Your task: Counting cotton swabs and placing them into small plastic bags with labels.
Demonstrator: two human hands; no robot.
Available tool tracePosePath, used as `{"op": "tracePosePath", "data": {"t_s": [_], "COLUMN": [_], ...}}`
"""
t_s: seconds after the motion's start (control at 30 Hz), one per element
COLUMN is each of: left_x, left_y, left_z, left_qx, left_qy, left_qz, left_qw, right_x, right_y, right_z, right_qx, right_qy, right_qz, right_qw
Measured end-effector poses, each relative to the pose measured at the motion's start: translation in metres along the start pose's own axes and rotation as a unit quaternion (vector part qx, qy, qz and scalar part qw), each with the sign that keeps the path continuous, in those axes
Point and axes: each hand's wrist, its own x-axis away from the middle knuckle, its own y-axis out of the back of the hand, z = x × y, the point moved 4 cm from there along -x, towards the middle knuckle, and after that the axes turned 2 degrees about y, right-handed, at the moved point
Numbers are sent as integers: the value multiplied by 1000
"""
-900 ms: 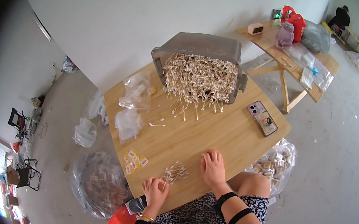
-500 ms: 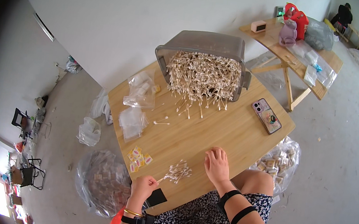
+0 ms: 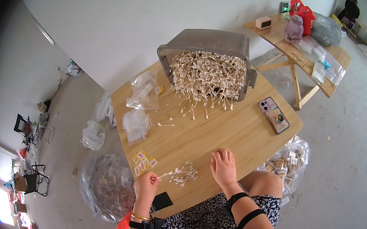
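Note:
My left hand (image 3: 146,186) is closed in a pinch at the table's near left, gripping a cotton swab (image 3: 163,175) that points toward the loose pile of cotton swabs (image 3: 184,174). Just beyond that hand lie several small yellow-and-white packets (image 3: 142,161). To the right of the pile, my right hand (image 3: 223,168) rests on the wooden table (image 3: 208,134), its fingers loosely bent and seemingly holding nothing; what is under the palm is hidden. A grey plastic bin (image 3: 216,42) lies on its side at the back, with many swabs spilling from its mouth.
Clear plastic bags (image 3: 135,126) lie on the table's left side, a phone (image 3: 274,115) on its right. A black flat piece (image 3: 162,201) sits at the near edge. Filled bags (image 3: 106,188) stand on the floor both sides. A second table (image 3: 277,39) is at the far right.
My left hand has moved slightly away from the near edge, nearer the packets, and the swab in its pinch has shifted with it. My right hand stays in place.

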Motion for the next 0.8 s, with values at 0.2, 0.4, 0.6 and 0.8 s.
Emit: {"op": "tracePosePath", "data": {"t_s": [0.2, 0.4, 0.6, 0.8], "left_x": [5, 7, 9, 13], "left_y": [-3, -24, -36, -52], "left_z": [17, 43, 64, 80], "left_qx": [1, 27, 57, 137], "left_qy": [8, 77, 87, 109], "left_qz": [-38, 13, 69, 124], "left_qw": [999, 997, 992, 977], "right_x": [0, -1, 0, -1], "right_y": [-1, -1, -1, -1], "right_z": [0, 0, -2, 3], "right_qx": [5, 7, 13, -6], "right_qy": [1, 0, -2, -15], "right_qz": [-3, 0, 2, 11], "right_qw": [1000, 1000, 1000, 1000]}}
